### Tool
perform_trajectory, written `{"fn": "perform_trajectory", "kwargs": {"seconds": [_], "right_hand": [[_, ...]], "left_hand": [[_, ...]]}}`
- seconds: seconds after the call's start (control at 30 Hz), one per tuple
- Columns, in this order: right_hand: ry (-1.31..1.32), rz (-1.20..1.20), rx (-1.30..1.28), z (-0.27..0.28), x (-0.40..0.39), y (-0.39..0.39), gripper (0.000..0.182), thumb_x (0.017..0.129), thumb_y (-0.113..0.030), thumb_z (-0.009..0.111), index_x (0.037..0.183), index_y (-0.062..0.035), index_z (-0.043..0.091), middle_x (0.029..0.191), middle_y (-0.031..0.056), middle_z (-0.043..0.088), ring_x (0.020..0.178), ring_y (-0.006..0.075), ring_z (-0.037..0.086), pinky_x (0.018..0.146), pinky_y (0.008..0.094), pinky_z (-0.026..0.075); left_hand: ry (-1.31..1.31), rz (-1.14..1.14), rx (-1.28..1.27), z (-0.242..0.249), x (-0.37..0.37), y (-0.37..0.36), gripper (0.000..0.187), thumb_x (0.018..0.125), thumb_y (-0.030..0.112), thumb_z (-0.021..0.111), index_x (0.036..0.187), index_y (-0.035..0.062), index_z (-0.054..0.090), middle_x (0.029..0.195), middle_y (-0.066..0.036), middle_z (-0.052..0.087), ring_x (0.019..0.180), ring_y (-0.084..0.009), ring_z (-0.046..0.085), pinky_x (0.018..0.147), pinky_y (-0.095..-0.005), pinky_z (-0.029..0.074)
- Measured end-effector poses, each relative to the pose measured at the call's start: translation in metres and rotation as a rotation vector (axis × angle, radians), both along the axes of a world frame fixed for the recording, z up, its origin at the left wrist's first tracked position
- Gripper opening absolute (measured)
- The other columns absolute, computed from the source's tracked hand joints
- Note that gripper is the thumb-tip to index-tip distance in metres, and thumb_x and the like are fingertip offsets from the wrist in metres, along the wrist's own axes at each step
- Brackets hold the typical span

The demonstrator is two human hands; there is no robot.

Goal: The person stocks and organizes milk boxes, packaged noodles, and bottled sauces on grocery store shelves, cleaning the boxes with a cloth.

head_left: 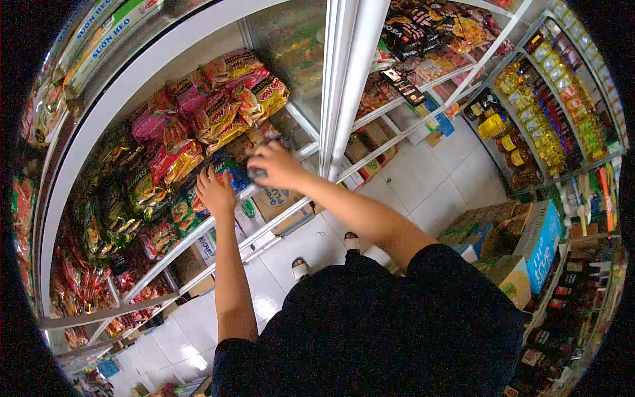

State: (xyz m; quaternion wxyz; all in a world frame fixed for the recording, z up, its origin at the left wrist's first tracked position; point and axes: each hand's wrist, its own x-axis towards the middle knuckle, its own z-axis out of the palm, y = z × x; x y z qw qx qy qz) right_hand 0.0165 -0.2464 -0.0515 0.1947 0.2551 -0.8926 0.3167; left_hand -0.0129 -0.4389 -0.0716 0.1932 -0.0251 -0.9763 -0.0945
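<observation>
My left hand (pixel 215 192) is stretched over the front of a shelf, its fingers apart and resting at a blue packet (pixel 233 175). Just to its right, my right hand (pixel 278 167) is smeared by motion, with curled fingers beside a dark patch. Whether it grips anything there is not clear. Behind both hands lie yellow-and-red noodle packets (pixel 218 122), stacked on pink ones (pixel 153 124). Dark-and-gold packets (pixel 142 188) fill the shelf to the left of my left hand.
A white upright frame (pixel 344 86) stands right of my hands. Below the shelf's front rail (pixel 178 249) sit cardboard boxes (pixel 281 205). Bottles (pixel 522 99) line a rack at the far right. Nearer me is an open blue-and-white carton (pixel 544 241) on the tiled floor side.
</observation>
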Motion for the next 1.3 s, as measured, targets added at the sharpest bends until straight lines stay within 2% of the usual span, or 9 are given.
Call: {"fn": "perform_trajectory", "kwargs": {"seconds": [0.2, 0.43, 0.57, 0.67, 0.73, 0.8, 0.9, 0.97, 1.3], "right_hand": [[0.014, -0.497, -0.029, 0.001, -0.028, 0.031, 0.034, 0.059, -0.022, 0.069, 0.090, -0.0105, 0.059, 0.095, 0.0117, 0.051, 0.091, 0.0322, 0.043, 0.081, 0.0409, 0.039], [0.009, -0.007, -0.117, -0.004, 0.018, -0.049, 0.039, 0.062, -0.020, 0.067, 0.099, -0.0139, 0.059, 0.104, 0.0102, 0.048, 0.095, 0.0309, 0.042, 0.084, 0.0396, 0.038], [-0.031, -0.155, -0.051, -0.003, 0.003, 0.015, 0.043, 0.063, -0.019, 0.065, 0.105, -0.0147, 0.056, 0.103, 0.0082, 0.050, 0.094, 0.0300, 0.044, 0.085, 0.0380, 0.038], [-0.050, -0.390, -0.126, -0.002, -0.016, 0.033, 0.043, 0.062, -0.020, 0.067, 0.104, -0.0151, 0.057, 0.105, 0.0106, 0.051, 0.097, 0.0303, 0.044, 0.085, 0.0389, 0.038], [-0.054, -0.394, -0.121, -0.005, -0.024, 0.019, 0.044, 0.063, -0.021, 0.067, 0.106, -0.0151, 0.057, 0.107, 0.0120, 0.051, 0.097, 0.0294, 0.045, 0.085, 0.0385, 0.038], [-0.254, -0.011, -0.530, -0.013, -0.030, 0.001, 0.035, 0.073, -0.015, 0.060, 0.106, -0.0060, 0.054, 0.112, 0.0121, 0.051, 0.106, 0.0262, 0.046, 0.089, 0.0369, 0.038], [-0.689, 0.125, -1.374, -0.005, 0.004, -0.001, 0.028, 0.080, -0.012, 0.053, 0.105, 0.0011, 0.053, 0.114, 0.0138, 0.052, 0.105, 0.0226, 0.049, 0.089, 0.0338, 0.039], [-0.698, 0.047, -1.506, -0.005, 0.041, 0.016, 0.025, 0.083, -0.009, 0.048, 0.103, 0.0045, 0.051, 0.107, 0.0165, 0.055, 0.095, 0.0220, 0.056, 0.085, 0.0309, 0.044], [0.074, -0.678, -0.693, -0.019, 0.060, 0.242, 0.013, 0.081, -0.007, 0.049, 0.085, 0.0014, 0.057, 0.083, 0.0073, 0.058, 0.076, 0.0142, 0.056, 0.068, 0.0249, 0.046]], "left_hand": [[-0.032, 0.037, -0.012, 0.001, 0.000, 0.001, 0.050, 0.085, 0.042, 0.040, 0.120, 0.0071, 0.043, 0.126, -0.011, 0.040, 0.119, -0.0299, 0.032, 0.100, -0.0436, 0.020], [-0.027, 0.022, 0.004, -0.003, -0.001, -0.002, 0.048, 0.086, 0.042, 0.040, 0.120, 0.0091, 0.044, 0.126, -0.011, 0.039, 0.119, -0.0293, 0.032, 0.100, -0.0448, 0.020], [-0.004, 0.054, 0.044, -0.001, 0.000, 0.000, 0.048, 0.085, 0.043, 0.040, 0.119, 0.0087, 0.045, 0.124, -0.011, 0.042, 0.117, -0.0294, 0.035, 0.099, -0.0453, 0.020], [0.112, -0.259, 0.607, 0.022, 0.013, 0.004, 0.047, 0.078, 0.026, 0.056, 0.117, 0.0035, 0.044, 0.117, -0.017, 0.047, 0.112, -0.0313, 0.041, 0.096, -0.0416, 0.028], [0.235, -0.461, 0.519, 0.026, 0.023, 0.016, 0.051, 0.072, 0.018, 0.061, 0.117, 0.0015, 0.044, 0.119, -0.018, 0.045, 0.113, -0.0329, 0.039, 0.094, -0.0397, 0.032], [0.167, -0.605, 0.475, 0.038, 0.033, 0.040, 0.054, 0.071, 0.020, 0.061, 0.120, 0.0051, 0.043, 0.125, -0.018, 0.039, 0.115, -0.0350, 0.036, 0.096, -0.0402, 0.028], [0.193, -0.557, 0.271, 0.017, 0.028, 0.067, 0.043, 0.072, 0.033, 0.060, 0.109, 0.0121, 0.052, 0.124, -0.017, 0.039, 0.113, -0.0398, 0.033, 0.094, -0.0510, 0.025], [0.210, -0.488, 0.214, 0.020, 0.029, 0.069, 0.037, 0.070, 0.033, 0.062, 0.099, 0.0105, 0.056, 0.116, -0.016, 0.044, 0.108, -0.0390, 0.036, 0.091, -0.0501, 0.028], [0.361, 0.179, 0.367, 0.010, 0.020, -0.044, 0.038, 0.057, 0.023, 0.070, 0.089, 0.0091, 0.057, 0.084, -0.013, 0.053, 0.082, -0.0310, 0.052, 0.067, -0.0403, 0.043]]}}
